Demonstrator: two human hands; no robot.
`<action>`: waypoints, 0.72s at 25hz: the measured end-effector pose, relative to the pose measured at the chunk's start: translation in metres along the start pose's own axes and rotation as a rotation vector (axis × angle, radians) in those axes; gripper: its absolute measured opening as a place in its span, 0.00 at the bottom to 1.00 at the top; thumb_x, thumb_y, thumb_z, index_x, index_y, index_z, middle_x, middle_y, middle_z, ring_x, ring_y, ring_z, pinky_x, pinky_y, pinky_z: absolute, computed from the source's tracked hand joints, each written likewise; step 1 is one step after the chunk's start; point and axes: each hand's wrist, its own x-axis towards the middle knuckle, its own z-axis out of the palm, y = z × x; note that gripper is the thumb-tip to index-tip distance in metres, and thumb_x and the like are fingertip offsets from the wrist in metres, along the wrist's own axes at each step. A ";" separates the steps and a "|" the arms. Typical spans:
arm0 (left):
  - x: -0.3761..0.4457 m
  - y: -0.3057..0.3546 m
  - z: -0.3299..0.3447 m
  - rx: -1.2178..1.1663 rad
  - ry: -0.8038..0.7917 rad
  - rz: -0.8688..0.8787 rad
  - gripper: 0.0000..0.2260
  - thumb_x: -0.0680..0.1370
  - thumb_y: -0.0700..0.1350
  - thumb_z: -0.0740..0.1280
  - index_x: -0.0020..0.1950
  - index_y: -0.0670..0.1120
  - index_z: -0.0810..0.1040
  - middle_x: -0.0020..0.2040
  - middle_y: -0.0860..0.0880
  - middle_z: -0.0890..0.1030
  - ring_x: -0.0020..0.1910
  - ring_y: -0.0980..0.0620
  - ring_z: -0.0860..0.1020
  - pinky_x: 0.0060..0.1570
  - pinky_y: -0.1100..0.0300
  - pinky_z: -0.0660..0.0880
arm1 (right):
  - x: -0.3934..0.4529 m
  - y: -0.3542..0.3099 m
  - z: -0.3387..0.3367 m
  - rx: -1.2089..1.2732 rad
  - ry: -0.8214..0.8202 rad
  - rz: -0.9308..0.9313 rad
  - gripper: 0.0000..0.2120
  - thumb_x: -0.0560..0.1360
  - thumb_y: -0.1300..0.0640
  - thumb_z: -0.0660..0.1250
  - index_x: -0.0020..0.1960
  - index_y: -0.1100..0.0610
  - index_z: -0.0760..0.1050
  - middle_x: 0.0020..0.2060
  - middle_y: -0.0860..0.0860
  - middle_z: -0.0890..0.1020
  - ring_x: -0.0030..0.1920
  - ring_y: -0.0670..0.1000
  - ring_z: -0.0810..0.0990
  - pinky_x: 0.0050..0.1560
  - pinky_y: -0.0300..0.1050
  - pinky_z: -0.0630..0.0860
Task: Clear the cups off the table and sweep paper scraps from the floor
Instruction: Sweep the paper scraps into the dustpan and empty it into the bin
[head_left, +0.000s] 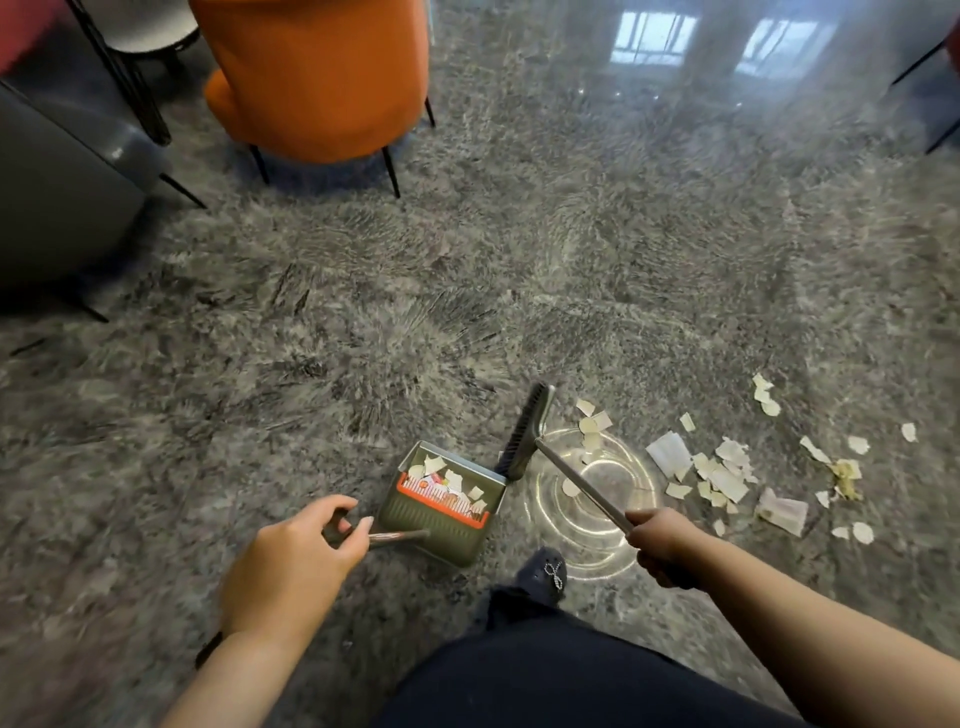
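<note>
A green dustpan (441, 519) with an orange comb strip stands on the grey marble floor and holds several paper scraps. My left hand (296, 551) grips the top of the dustpan's handle. My right hand (660, 545) grips the metal broom handle (582, 483). The dark broom head (524, 431) rests on the floor just right of the dustpan's mouth. Several white paper scraps (722, 475) lie scattered on the floor to the right of the broom, with a few close to its head.
An orange chair (317, 78) on thin black legs stands at the upper left. A dark grey chair (57, 192) is at the left edge. My dark shoe (545, 571) and trouser leg are at the bottom centre. Open floor stretches ahead.
</note>
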 end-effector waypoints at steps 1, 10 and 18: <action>-0.003 0.005 0.002 0.000 -0.012 0.014 0.09 0.68 0.59 0.74 0.46 0.62 0.81 0.24 0.65 0.69 0.25 0.59 0.68 0.24 0.68 0.64 | -0.002 0.012 -0.003 0.015 0.010 0.008 0.20 0.78 0.68 0.54 0.61 0.50 0.75 0.28 0.53 0.67 0.23 0.48 0.63 0.23 0.37 0.60; -0.041 0.034 0.015 0.024 -0.097 0.175 0.09 0.70 0.60 0.71 0.49 0.62 0.80 0.34 0.59 0.81 0.33 0.51 0.78 0.31 0.60 0.75 | -0.018 0.117 -0.020 0.140 0.103 0.053 0.15 0.76 0.70 0.52 0.39 0.56 0.72 0.26 0.53 0.66 0.21 0.48 0.62 0.22 0.35 0.59; -0.073 0.121 0.040 0.084 -0.072 0.264 0.09 0.69 0.59 0.73 0.48 0.61 0.81 0.26 0.63 0.69 0.26 0.58 0.68 0.25 0.69 0.63 | -0.003 0.169 -0.098 0.187 0.085 0.067 0.19 0.76 0.68 0.56 0.51 0.49 0.79 0.26 0.52 0.67 0.18 0.48 0.62 0.23 0.33 0.60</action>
